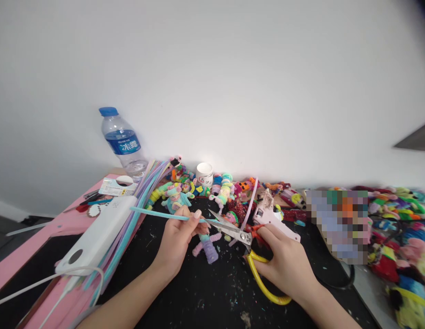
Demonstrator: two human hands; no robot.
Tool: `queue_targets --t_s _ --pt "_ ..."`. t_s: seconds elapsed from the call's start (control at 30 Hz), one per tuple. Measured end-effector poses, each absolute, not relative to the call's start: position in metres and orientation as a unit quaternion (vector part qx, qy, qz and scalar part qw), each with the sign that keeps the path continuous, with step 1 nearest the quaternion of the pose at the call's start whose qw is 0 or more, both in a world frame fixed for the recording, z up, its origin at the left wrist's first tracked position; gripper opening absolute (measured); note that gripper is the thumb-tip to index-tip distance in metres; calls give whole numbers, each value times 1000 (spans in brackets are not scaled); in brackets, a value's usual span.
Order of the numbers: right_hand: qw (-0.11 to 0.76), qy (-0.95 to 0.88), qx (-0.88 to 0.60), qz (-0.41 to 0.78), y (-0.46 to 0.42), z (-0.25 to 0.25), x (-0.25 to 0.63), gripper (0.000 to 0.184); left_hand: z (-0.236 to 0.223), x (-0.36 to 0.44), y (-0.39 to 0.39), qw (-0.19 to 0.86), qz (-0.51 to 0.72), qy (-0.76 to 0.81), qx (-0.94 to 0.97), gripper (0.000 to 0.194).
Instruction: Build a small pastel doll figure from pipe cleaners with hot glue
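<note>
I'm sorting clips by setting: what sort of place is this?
Probably a handicraft worktable, at home or in a workshop; I can't tell which. Small fuzzy figures, a bundle of pastel fuzzy stems and the scissors in the right hand suggest it.

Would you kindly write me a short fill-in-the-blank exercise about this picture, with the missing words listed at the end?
1. The right hand holds the scissors, and the large handle loop below it is the color ____.
2. The fuzzy stem pinched by the left hand is colored ____.
3. The cap of the bottle is ____.
4. The work surface beneath the hands is mostly ____.

Missing words: yellow; light blue; blue; black.
</note>
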State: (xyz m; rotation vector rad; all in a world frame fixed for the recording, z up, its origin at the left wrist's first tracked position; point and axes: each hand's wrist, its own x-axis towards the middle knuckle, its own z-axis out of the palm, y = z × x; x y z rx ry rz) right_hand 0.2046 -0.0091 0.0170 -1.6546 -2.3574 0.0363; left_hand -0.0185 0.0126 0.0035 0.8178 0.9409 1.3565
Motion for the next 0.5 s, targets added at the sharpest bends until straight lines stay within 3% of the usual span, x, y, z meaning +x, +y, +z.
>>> queue_targets --t_s 0.5 --pt "128 -820 -558 -2 -8 18 208 21 3 -19 15 601 592 407 351 30"
